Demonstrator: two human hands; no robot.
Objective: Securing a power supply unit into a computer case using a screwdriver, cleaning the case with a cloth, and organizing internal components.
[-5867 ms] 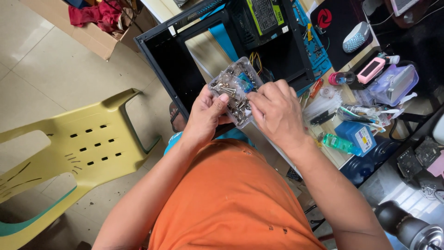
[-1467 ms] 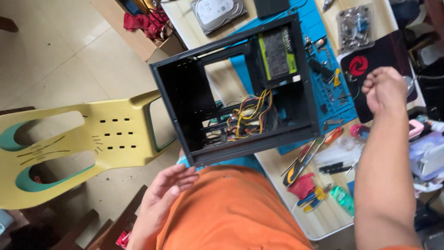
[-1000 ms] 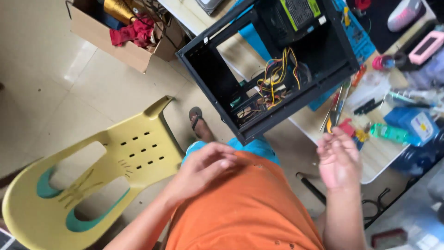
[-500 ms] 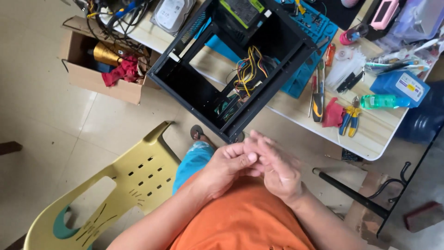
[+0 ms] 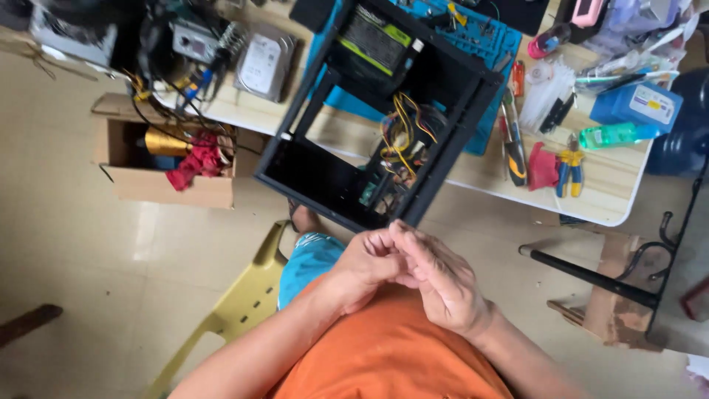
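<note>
My left hand (image 5: 362, 267) and my right hand (image 5: 445, 287) are pressed together in front of my orange shirt (image 5: 391, 355). The left is curled into a fist and the right hand's fingers lie over it. Nothing shows between them. Just beyond my fingertips an open black computer case (image 5: 336, 188) lies on the table (image 5: 598, 192), overhanging its near edge. Inside the case are a bundle of yellow wires (image 5: 402, 125) and a power supply (image 5: 377, 44). My hands do not touch the case.
A yellow plastic chair (image 5: 236, 310) stands at my left. On the floor is a cardboard box (image 5: 159, 188) with a red cloth. On the table lie a hard drive (image 5: 262, 66), pliers (image 5: 569, 171), a green bottle (image 5: 613, 135) and a blue mat (image 5: 509, 44). A black metal frame (image 5: 591, 277) stands to the right.
The clear-cased circuit board held earlier is gone from my hands. My right hand came back from over the table and met the left at my lap. The view has swung round.
</note>
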